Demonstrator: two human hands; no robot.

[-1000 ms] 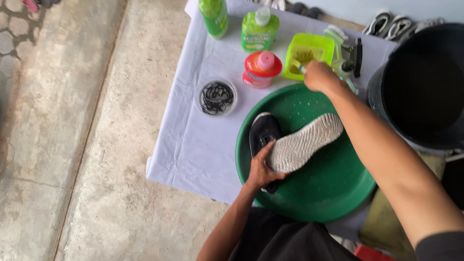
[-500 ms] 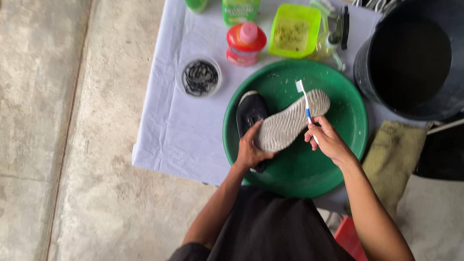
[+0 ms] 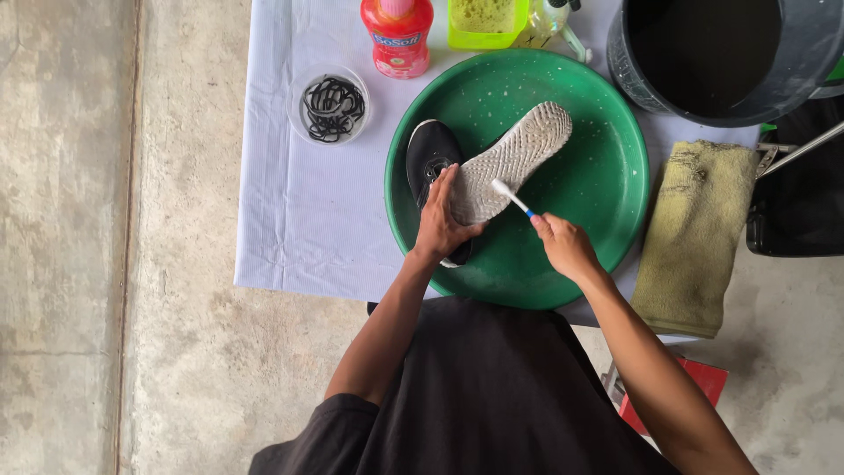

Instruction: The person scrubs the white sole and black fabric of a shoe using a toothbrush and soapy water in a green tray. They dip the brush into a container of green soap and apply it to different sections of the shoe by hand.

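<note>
Black shoe (image 3: 428, 157) lies sole-up, pale tread showing, in the green basin (image 3: 607, 211) on the surface. Left hand (image 3: 442, 220) grips the shoe; right hand (image 3: 563, 246) holds a toothbrush (image 3: 510, 196) against the sole. Small clear bowl (image 3: 299, 97) contains black laces (image 3: 332, 107); dark bucket (image 3: 804, 62) stands right.

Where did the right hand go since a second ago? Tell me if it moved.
Yes. The right hand left the yellow tub behind the basin and came toward the person; its toothbrush now touches the sole.
</note>
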